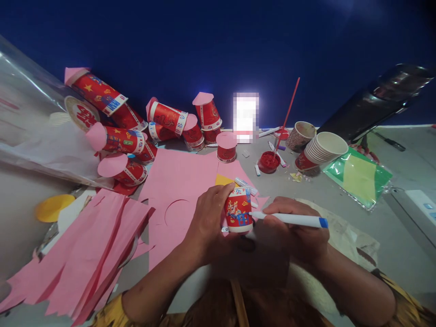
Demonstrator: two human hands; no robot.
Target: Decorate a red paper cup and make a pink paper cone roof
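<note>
My left hand (pixel 209 218) is wrapped round a red paper cup (pixel 239 211) from its left side, thumb near the top rim. The cup shows a printed figure and blue lettering, with a white band along each end. In my right hand (pixel 296 234) is a white marker (pixel 289 219) with a blue end, held nearly level. Its tip touches the cup's right side by the blue lettering. Beneath my hands lies a pink paper sheet (pixel 170 177) with a round outline in it. Just behind the cup are a yellow paper piece (pixel 225 180) and a capped marker (pixel 245 185).
Red cups with pink paper cones (pixel 206 111) stand and lean at the back left. Pink paper strips (pixel 78 250) lie at left. Behind are a red pot (pixel 269 162) with a stick, stacked paper cups (pixel 322 150), a green packet (pixel 357 175) and a black bottle (pixel 368 104).
</note>
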